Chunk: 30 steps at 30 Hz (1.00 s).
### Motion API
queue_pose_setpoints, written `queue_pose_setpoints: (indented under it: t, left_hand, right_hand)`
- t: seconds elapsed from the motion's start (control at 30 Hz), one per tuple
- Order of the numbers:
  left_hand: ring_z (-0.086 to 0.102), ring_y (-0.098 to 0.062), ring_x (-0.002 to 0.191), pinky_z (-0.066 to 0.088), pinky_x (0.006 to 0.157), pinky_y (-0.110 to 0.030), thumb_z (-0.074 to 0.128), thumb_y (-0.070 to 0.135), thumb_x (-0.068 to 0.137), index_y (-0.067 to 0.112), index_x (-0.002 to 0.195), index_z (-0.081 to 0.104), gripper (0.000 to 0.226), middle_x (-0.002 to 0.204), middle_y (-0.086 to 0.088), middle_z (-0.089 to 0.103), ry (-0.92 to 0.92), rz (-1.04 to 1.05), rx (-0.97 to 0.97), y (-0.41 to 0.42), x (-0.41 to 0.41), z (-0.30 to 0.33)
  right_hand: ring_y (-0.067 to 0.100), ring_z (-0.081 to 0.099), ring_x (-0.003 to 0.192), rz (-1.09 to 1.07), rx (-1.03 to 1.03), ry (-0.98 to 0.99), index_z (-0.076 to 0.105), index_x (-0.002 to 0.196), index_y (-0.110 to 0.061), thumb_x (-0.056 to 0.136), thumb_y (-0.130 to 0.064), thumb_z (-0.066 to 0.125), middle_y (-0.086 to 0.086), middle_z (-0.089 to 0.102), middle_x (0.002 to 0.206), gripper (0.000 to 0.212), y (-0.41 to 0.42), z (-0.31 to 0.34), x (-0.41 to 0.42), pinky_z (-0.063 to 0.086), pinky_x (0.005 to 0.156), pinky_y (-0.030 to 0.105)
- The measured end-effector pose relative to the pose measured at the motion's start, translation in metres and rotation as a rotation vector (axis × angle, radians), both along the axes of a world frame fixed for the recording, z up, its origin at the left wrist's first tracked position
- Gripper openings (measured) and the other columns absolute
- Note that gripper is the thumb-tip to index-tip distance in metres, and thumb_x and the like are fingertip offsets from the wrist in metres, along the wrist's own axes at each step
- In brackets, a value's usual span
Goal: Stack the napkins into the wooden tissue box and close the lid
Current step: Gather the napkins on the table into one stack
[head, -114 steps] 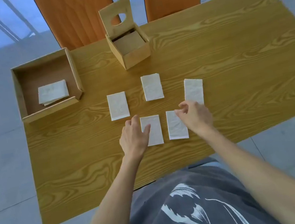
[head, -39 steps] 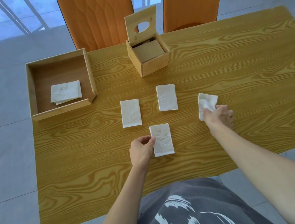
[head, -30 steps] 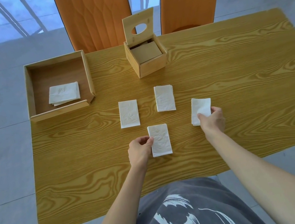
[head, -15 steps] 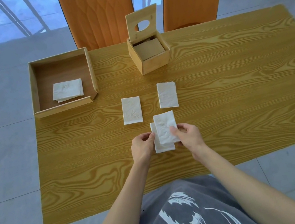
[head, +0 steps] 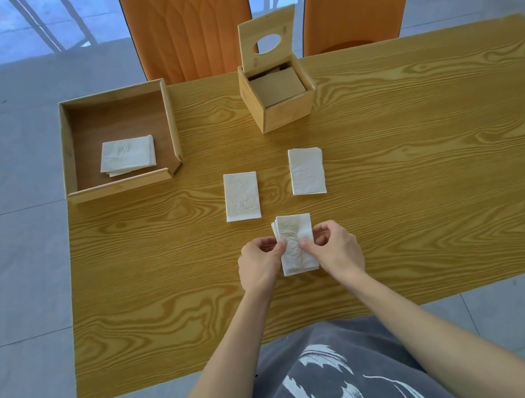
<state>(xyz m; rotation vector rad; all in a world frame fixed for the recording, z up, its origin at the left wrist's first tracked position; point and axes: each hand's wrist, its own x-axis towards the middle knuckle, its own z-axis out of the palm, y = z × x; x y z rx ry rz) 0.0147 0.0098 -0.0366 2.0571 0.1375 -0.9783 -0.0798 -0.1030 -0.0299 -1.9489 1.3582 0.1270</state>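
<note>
A small stack of white napkins (head: 296, 241) lies on the table near its front middle. My left hand (head: 259, 263) pinches the stack's left edge and my right hand (head: 335, 250) pinches its right edge. Two single folded napkins lie farther back: one (head: 241, 196) to the left, one (head: 307, 171) to the right. The wooden tissue box (head: 283, 105) stands at the back with its lid (head: 266, 42) raised upright, an oval hole in the lid. A flat wooden plate shows inside the box.
A shallow wooden tray (head: 123, 187) at the back left holds a few more folded napkins (head: 128, 154). Two orange chair backs (head: 189, 20) stand behind the wooden table (head: 423, 172). Grey tiled floor surrounds the table.
My right hand picked up the two napkins on the right, carried them left and laid them on the napkin held by my left hand. Both hands now grip that stack.
</note>
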Motion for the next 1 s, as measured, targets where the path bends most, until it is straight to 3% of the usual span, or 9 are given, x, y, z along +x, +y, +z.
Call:
queue_pose_setpoints:
  t: [0.2, 0.33, 0.4, 0.63, 0.8, 0.93, 1.0]
  left_hand:
    - [0.072, -0.013, 0.089, 0.059, 0.083, -0.037, 0.075, 0.038, 0.083, 0.017, 0.104, 0.075, 0.030, 0.094, 0.006, 0.076, -0.002, 0.010, 0.011, 0.001, 0.000, 0.001]
    - [0.071, -0.013, 0.091, 0.059, 0.083, -0.035, 0.076, 0.037, 0.084, 0.015, 0.106, 0.074, 0.031, 0.096, 0.004, 0.075, -0.002, 0.021, -0.003, 0.003, -0.001, 0.000]
    - [0.071, -0.012, 0.091, 0.058, 0.082, -0.032, 0.076, 0.036, 0.084, 0.014, 0.107, 0.074, 0.031, 0.096, 0.004, 0.075, -0.009, 0.021, -0.006, 0.003, -0.001, 0.000]
    - [0.070, -0.012, 0.091, 0.058, 0.082, -0.032, 0.076, 0.035, 0.085, 0.014, 0.106, 0.074, 0.030, 0.095, 0.004, 0.074, -0.012, 0.029, -0.010, 0.003, 0.000, 0.001]
    - [0.070, -0.012, 0.092, 0.058, 0.082, -0.031, 0.076, 0.036, 0.085, 0.015, 0.107, 0.074, 0.030, 0.097, 0.004, 0.075, -0.007, 0.028, -0.011, 0.003, 0.000, 0.001]
    - [0.069, -0.012, 0.093, 0.057, 0.084, -0.031, 0.075, 0.035, 0.086, 0.014, 0.108, 0.074, 0.031, 0.099, 0.003, 0.075, -0.004, 0.025, -0.017, 0.003, 0.000, 0.000]
    - [0.070, -0.013, 0.094, 0.058, 0.086, -0.033, 0.075, 0.035, 0.085, 0.014, 0.108, 0.074, 0.031, 0.100, 0.003, 0.075, 0.001, 0.029, -0.023, 0.003, 0.000, -0.001]
  right_hand:
    - [0.017, 0.059, 0.096, -0.156, -0.062, -0.046, 0.060, 0.121, -0.017, 0.086, -0.050, 0.067, 0.000, 0.064, 0.109, 0.048, -0.041, 0.010, 0.036, 0.046, 0.072, 0.032]
    - [0.026, 0.058, 0.113, -0.218, -0.047, 0.022, 0.052, 0.132, -0.014, 0.090, -0.050, 0.062, 0.008, 0.054, 0.133, 0.056, -0.071, 0.016, 0.069, 0.051, 0.090, 0.042]
    - [0.029, 0.057, 0.116, -0.218, -0.042, 0.089, 0.049, 0.133, -0.011, 0.091, -0.049, 0.061, 0.010, 0.049, 0.136, 0.057, -0.079, 0.017, 0.080, 0.050, 0.091, 0.042]
    - [0.030, 0.057, 0.111, -0.230, -0.018, 0.179, 0.055, 0.124, -0.013, 0.086, -0.048, 0.067, 0.011, 0.049, 0.129, 0.053, -0.081, 0.014, 0.095, 0.052, 0.091, 0.045]
    - [0.021, 0.058, 0.087, -0.242, -0.041, 0.086, 0.056, 0.118, -0.016, 0.089, -0.030, 0.069, 0.005, 0.064, 0.115, 0.035, -0.082, 0.015, 0.092, 0.050, 0.073, 0.035]
    - [0.023, 0.065, 0.087, -0.313, 0.022, -0.045, 0.063, 0.115, -0.012, 0.088, -0.023, 0.071, 0.005, 0.068, 0.106, 0.030, -0.081, 0.012, 0.082, 0.056, 0.075, 0.038]
    - [0.027, 0.069, 0.080, -0.365, 0.079, -0.117, 0.070, 0.102, -0.005, 0.088, -0.017, 0.071, 0.005, 0.070, 0.092, 0.019, -0.081, 0.011, 0.074, 0.061, 0.075, 0.044]
